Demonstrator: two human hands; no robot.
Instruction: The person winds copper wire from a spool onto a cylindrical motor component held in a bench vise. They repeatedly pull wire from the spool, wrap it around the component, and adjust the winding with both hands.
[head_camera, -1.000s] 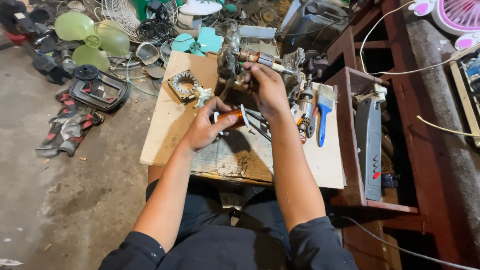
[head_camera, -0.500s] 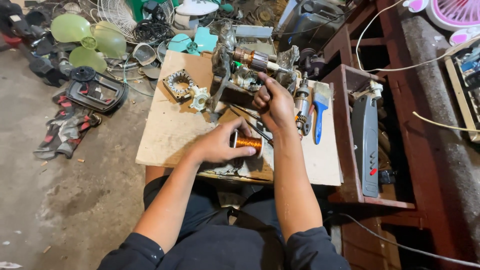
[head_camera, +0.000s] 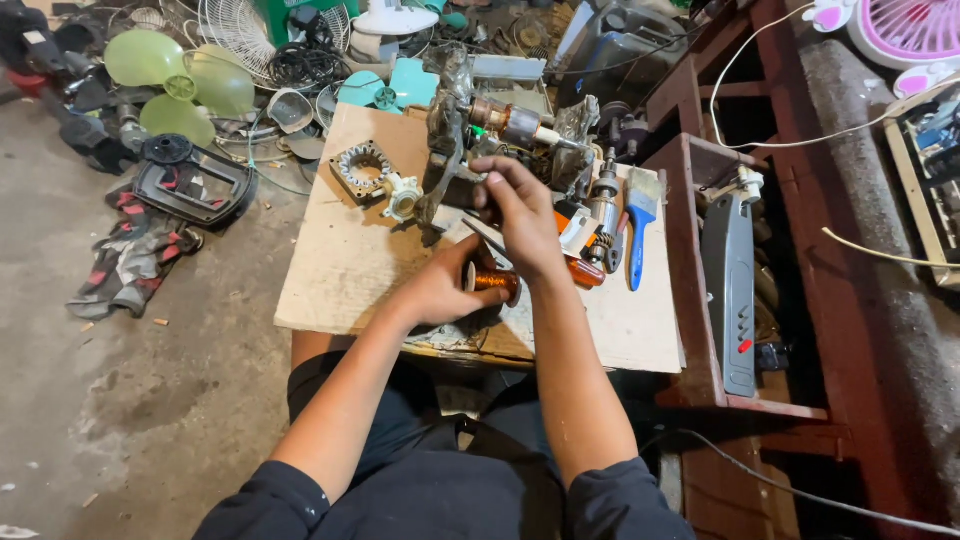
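Two hands at work on a cluttered wooden bench (head_camera: 340, 270) above a stained concrete floor (head_camera: 150, 400).

The left hand (head_camera: 440, 290) is closed around a spool of copper wire (head_camera: 495, 280) near the bench's front edge; the right hand (head_camera: 520, 210) pinches at the metal winding rig (head_camera: 470, 140) behind it. A blue paintbrush (head_camera: 640, 215) lies to the right, green fan blades (head_camera: 165, 85) on the floor. Half a second ago the view sat slightly lower; the hands have hardly moved.
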